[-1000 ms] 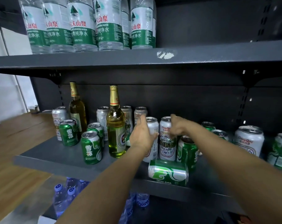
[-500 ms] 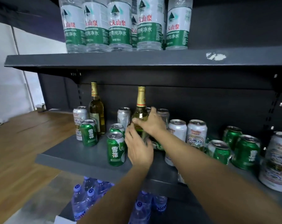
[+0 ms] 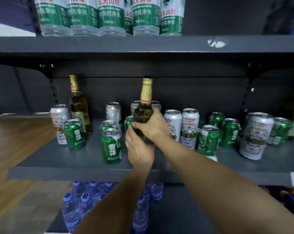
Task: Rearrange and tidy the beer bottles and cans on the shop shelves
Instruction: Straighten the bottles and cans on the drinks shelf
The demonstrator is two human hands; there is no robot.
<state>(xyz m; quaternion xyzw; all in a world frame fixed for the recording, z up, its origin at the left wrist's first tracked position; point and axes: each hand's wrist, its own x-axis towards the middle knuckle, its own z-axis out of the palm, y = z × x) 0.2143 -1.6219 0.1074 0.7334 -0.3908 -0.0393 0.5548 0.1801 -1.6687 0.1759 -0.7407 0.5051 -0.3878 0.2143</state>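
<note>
- Both hands are on the beer bottle (image 3: 143,114) right now: right hand (image 3: 154,125) wrapped round its shoulder and upper body, left hand (image 3: 139,149) cupping lower down near the base, fingers curled on the glass.
- Bottle's upright mid-shelf (image 3: 75,159), between a green can (image 3: 111,146) just to its left and the white cans (image 3: 173,124) on the right.
- Handling guess: full glass, so heavy-ish, rigid, smooth, and breakable if it clips a can. Gripping the fat body beats the foil neck.
- Versus half a second ago: same two-handed hold, but the neck now tilts slightly right, and the view has shifted in closer.
</note>
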